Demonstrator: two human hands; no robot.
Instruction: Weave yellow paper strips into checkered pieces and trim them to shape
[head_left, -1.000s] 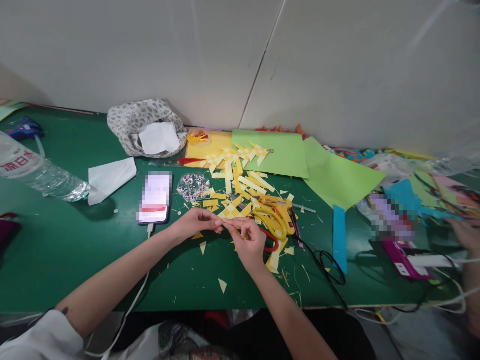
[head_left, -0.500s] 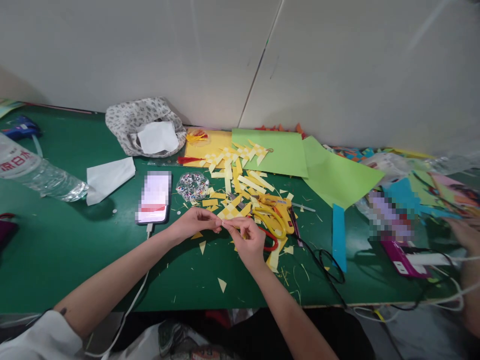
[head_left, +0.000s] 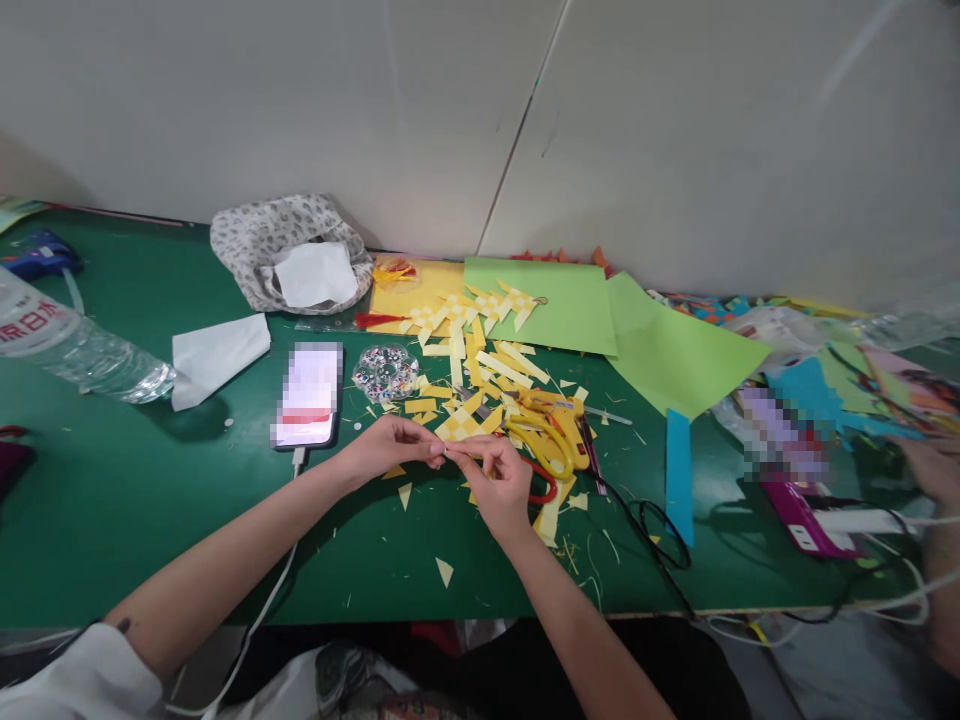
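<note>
My left hand point(head_left: 395, 449) and my right hand point(head_left: 498, 480) meet fingertip to fingertip above the table's front half. Both are closed in a pinch around something tiny and whitish, too small to name. Just beyond them lie yellow paper strips and scraps point(head_left: 459, 420). By my right hand are yellow-handled scissors point(head_left: 546, 445), red-handled scissors point(head_left: 546, 484) partly hidden by the hand, and a yellow glue gun point(head_left: 571, 425). A clear round case of small beads or eyes point(head_left: 385, 373) sits beyond my left hand. Farther back, a woven yellow paper piece point(head_left: 472, 308) with a red tassel lies flat.
A phone point(head_left: 308, 395) on a white cable lies left of my hands, near a tilted water bottle point(head_left: 82, 335) and a patterned cloth bag point(head_left: 247, 240). Green sheets point(head_left: 675, 345), a blue strip point(head_left: 679, 480) and a purple power strip point(head_left: 806, 525) are rightward. Another person's hand shows far right.
Both hands keep almost the same pinched pose, with only a slight shift at the fingertips. The other person's hand at the far right has moved a little.
</note>
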